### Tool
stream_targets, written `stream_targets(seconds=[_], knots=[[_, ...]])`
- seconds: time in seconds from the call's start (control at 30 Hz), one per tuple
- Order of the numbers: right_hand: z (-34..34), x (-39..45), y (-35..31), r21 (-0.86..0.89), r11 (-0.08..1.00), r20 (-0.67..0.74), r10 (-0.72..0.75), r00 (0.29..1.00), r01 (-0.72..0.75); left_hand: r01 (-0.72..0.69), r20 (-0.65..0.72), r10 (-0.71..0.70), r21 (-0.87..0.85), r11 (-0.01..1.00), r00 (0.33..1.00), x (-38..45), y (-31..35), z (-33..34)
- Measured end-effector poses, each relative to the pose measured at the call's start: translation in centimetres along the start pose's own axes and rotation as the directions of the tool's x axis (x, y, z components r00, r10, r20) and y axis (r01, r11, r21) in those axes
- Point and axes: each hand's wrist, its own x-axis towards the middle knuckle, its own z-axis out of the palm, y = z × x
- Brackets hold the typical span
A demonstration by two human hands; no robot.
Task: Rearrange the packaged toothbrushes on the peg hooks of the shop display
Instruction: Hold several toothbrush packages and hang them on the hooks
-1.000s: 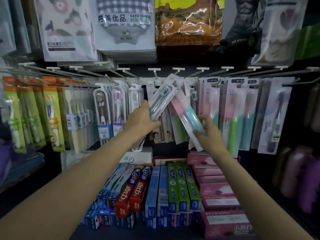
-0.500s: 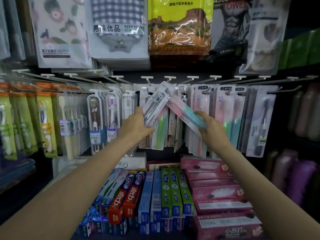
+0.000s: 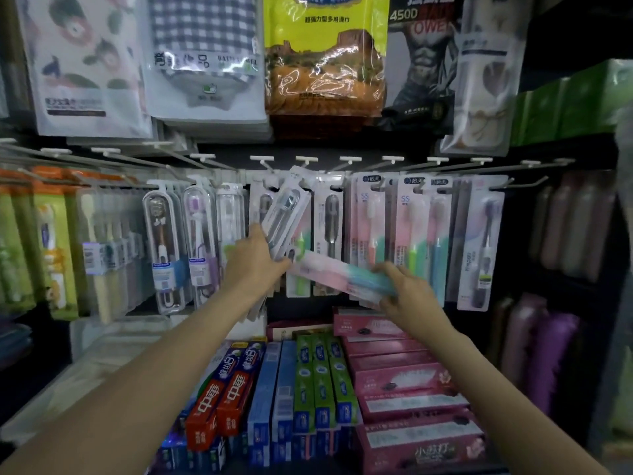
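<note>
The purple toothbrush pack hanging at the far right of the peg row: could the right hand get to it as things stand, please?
Probably not straight away: the right hand is holding a pink-and-teal pack. The purple toothbrush pack hangs at the front of its hook, with nothing covering it, so the way looks free once the fingers let go.

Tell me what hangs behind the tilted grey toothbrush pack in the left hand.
Behind the grey toothbrush pack gripped by the left hand, a pink-and-green pack hangs on its peg; its upper part is covered.
</note>
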Motion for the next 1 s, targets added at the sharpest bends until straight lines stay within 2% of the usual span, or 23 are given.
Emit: stream_targets(seconds=[0.1,0.2,0.27,0.33,0.5,0.73,1.0], knots=[[-1.1,-2.0,1.9,0.153,0.984,-0.163,0.121,0.979,-0.097,0.032,-0.048,-0.036,-0.094,0.995,0.998,-0.7,0.5,1.5],[-2.8,-3.4,2.9,0.33,0.924,-0.28,0.292,0.915,-0.194,0.047,-0.099,-0.055,-0.086,0.995,0.994,-1.2,1.2,3.0],[-3.9,-4.1,3.6,0.438,0.859,-0.275,0.411,0.869,-0.267,0.05,-0.119,-0.058,-0.07,0.996,0.991,-1.5,1.8,3.6],[-4.7,-4.6,4.5,0.487,0.811,-0.22,0.474,0.853,-0.325,0.06,-0.124,-0.069,-0.076,0.995,0.99,-1.7,2.4,4.0],[-6.2,-4.5,6.3,0.494,0.77,-0.106,0.515,0.851,-0.404,0.099,-0.126,-0.11,-0.088,0.991,0.986,-2.2,3.4,4.2],[-7.7,-2.5,6.3,0.382,0.866,-0.135,0.398,0.907,-0.324,0.176,-0.168,-0.173,0.002,0.984,0.97,-2.5,4.0,3.9],[-6.7,-1.8,5.7,0.485,0.806,-0.108,0.442,0.891,-0.341,0.23,-0.202,-0.22,0.029,0.973,0.954,-2.6,4.8,4.1]])
